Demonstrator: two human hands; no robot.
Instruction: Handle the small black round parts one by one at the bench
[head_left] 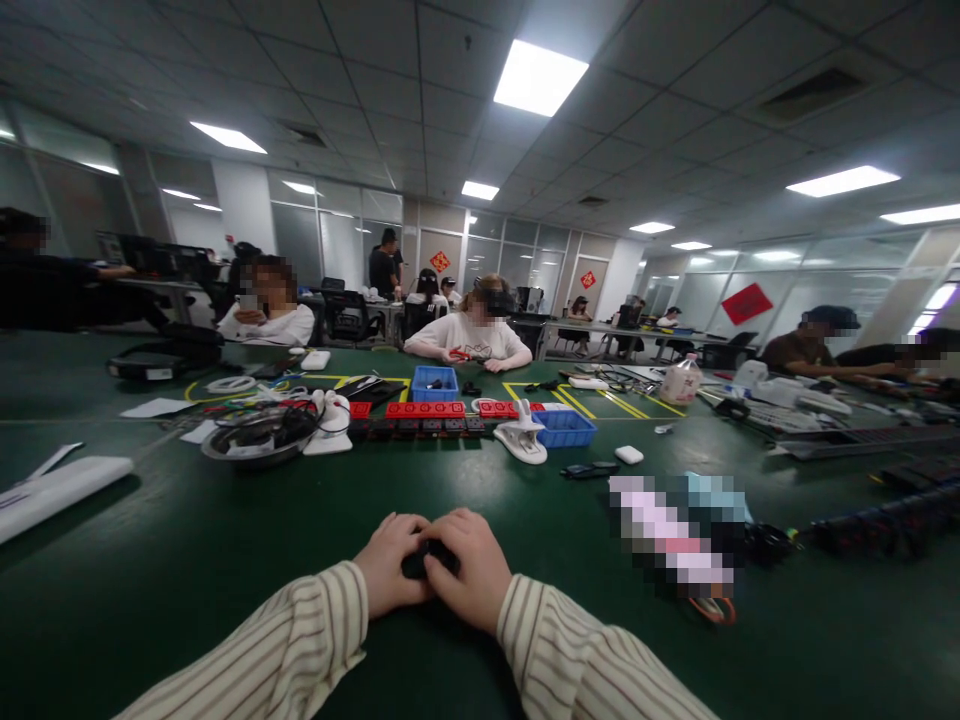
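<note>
Close in front of me on the green table (225,620), my left hand (388,562) and my right hand (476,565) meet around a small black rounded object (420,562). Fingers of both hands curl over it, and the right thumb presses on its near side. Most of the object is covered, so its kind cannot be made out. Striped sleeves reach to both wrists.
Beyond the hands lie red and black socket strips (426,410), blue bins (566,428) (434,382), a white clip stand (523,435), a metal bowl (247,445) with cables, and a white case (629,455). A person (472,330) sits opposite.
</note>
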